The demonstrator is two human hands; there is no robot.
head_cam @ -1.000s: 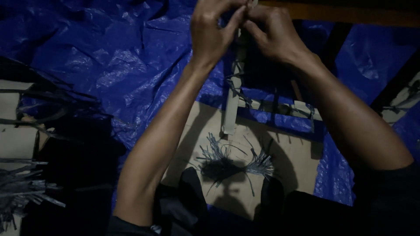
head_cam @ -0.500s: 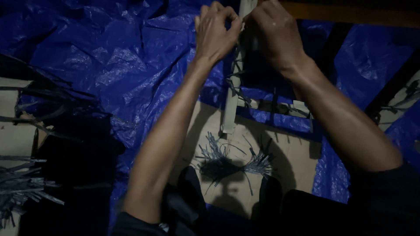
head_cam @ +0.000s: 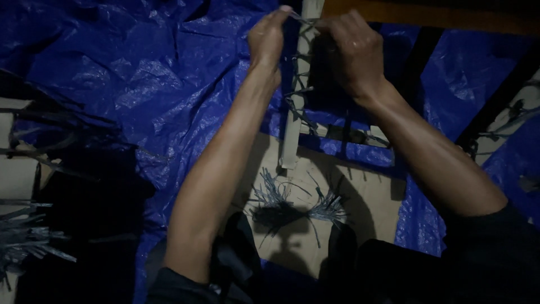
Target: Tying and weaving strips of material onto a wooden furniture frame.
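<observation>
Two hands up, both mine. My left hand [head_cam: 269, 42] has thumb and forefinger pinched together on a thin grey strip [head_cam: 302, 20], and my right hand [head_cam: 351, 53] is curled shut on the other end of that same strip, just at the top of one pale upright slat [head_cam: 296, 90]. The strip runs taut between the two hands, right against the slat, near the top edge of the view.

Count along the slat: several short grey ties [head_cam: 297, 101] stick out from it, too tangled in the dim light to number exactly. Down on the floor, one loose bundle of grey strips [head_cam: 292, 205] fans out between my forearms, well below the hands. A second batch of grey strips [head_cam: 25, 239] lies at the far left edge.

One blue tarp [head_cam: 140, 73], crinkled and shiny, covers most of the ground; bare beige floor [head_cam: 368, 202] shows in a patch under the bundle. One brown wooden bar [head_cam: 444, 16] crosses the top right. The room is dark, lit from above me.
</observation>
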